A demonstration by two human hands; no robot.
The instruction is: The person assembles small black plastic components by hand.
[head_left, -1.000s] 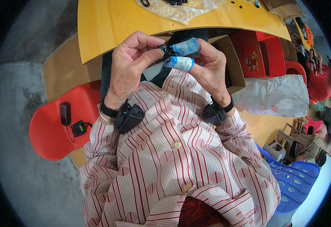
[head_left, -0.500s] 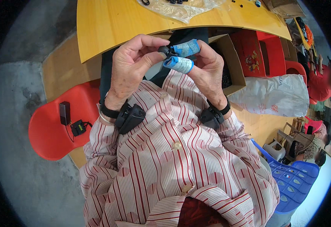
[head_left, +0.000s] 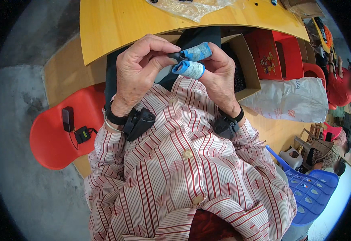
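Your left hand (head_left: 137, 70) pinches a small black part (head_left: 177, 57) between thumb and index finger, while the blue-wrapped thumb and finger of your right hand (head_left: 220, 71) close on its other side. The part sits between your two hands, near the edge of the yellow table (head_left: 131, 26); your fingertips hide much of its shape. A cardboard box (head_left: 249, 66) stands just beside your right hand, and a red chair (head_left: 49, 140) is at your left.

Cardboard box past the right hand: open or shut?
Open. The cardboard box has its top uncovered; dark contents show inside, past the right hand.
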